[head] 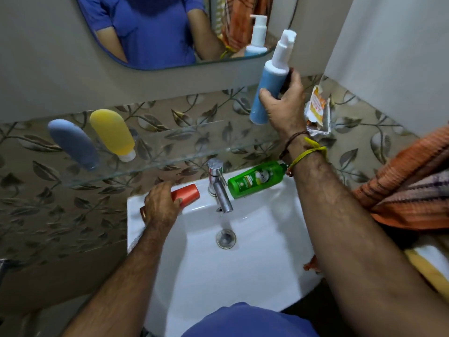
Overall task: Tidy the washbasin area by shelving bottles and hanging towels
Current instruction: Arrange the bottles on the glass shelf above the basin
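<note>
Partly hidden: red bottle (185, 194) under left hand (161, 206)

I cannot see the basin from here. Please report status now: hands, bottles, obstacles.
Right hand holds blue pump bottle above glass shelf. Left hand grips red bottle on basin rim. Green bottle lies beside tap.

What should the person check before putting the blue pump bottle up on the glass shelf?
1. Right hand holds the blue pump bottle firmly: ok.
2. Free room on the glass shelf right of the yellow bottle: ok.
3. Bottle upright: not ok, tilted.
4. Left hand grips the red bottle on the basin: ok.
5. Green bottle shelved: not ok, lying by the tap.
6. Pump locked: cannot tell.
</note>
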